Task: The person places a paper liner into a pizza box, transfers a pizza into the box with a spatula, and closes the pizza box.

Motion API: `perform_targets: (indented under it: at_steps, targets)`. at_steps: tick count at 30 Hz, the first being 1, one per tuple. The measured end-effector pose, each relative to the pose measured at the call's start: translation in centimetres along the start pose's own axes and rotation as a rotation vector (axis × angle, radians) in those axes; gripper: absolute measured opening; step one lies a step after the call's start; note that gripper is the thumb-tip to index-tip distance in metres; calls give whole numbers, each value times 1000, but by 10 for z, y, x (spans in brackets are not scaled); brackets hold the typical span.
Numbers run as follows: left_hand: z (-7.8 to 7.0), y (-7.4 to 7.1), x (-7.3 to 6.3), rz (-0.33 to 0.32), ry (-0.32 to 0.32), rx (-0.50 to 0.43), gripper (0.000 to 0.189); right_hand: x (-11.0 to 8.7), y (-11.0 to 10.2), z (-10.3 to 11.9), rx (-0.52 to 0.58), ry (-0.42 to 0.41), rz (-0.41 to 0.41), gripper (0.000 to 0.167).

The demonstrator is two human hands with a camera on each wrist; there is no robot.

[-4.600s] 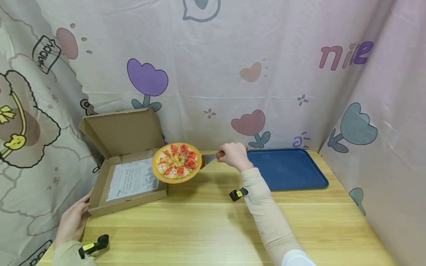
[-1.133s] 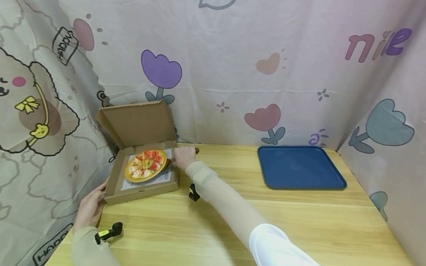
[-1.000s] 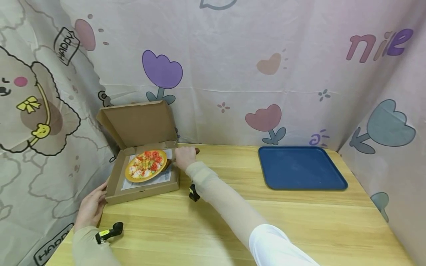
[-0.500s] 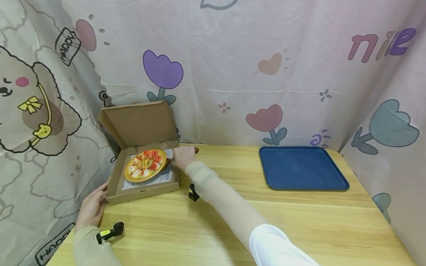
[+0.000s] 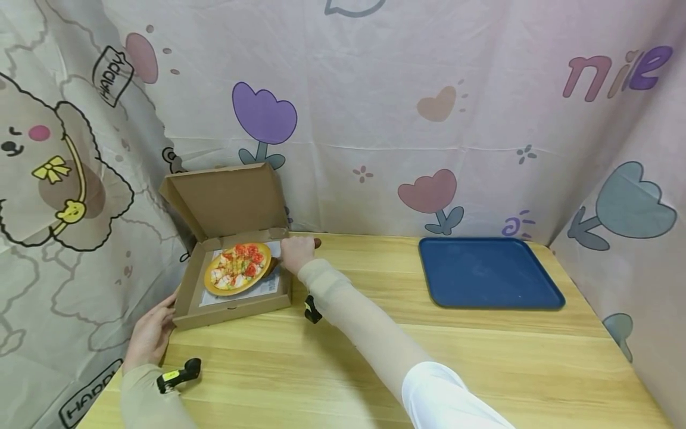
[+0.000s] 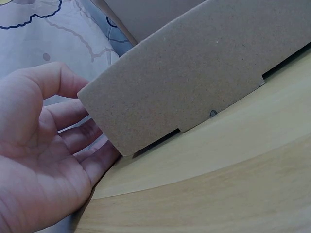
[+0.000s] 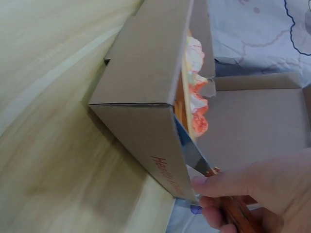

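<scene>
A pizza point(image 5: 238, 268) with red and white toppings sits tilted inside the open cardboard pizza box point(image 5: 236, 313), over a printed paper sheet point(image 5: 268, 287). Under its right side runs the metal blade point(image 7: 192, 151) of a spatula. My right hand point(image 5: 297, 255) grips the spatula's brown wooden handle point(image 7: 240, 217) at the box's right wall, thumb along the handle. At the front left corner of the box, my left hand point(image 5: 149, 336) rests against the left wall. Its fingers point(image 6: 73, 116) reach loosely along that side, their tips partly hidden behind the corner.
A dark blue tray point(image 5: 490, 274) lies at the back right of the wooden table point(image 5: 348, 369). The box lid point(image 5: 227, 202) stands raised, close to the patterned curtain point(image 5: 343, 107) behind. More curtain hangs at the left and right.
Since the oldest frame, my right hand has brought the pizza left on the spatula, from beside the box to inside it. Over the last second the hands have hardly moved.
</scene>
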State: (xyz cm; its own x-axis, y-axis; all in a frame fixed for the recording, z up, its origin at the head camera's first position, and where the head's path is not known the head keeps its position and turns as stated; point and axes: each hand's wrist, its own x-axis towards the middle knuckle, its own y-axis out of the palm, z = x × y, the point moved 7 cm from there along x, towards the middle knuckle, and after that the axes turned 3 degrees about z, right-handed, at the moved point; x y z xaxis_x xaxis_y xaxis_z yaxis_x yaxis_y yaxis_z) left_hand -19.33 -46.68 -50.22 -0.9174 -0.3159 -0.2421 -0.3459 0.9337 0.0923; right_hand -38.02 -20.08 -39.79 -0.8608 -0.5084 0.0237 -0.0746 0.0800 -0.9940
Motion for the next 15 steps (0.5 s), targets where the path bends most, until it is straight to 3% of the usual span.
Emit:
perform_targets:
  at_steps: [6, 15]
  targets:
    - [0, 0, 0, -1, -3, 6, 55, 0, -3, -3, 69, -18, 76, 16]
    - [0, 0, 1, -8, 1, 8, 55, 0, -8, -2, 36, -54, 18, 20]
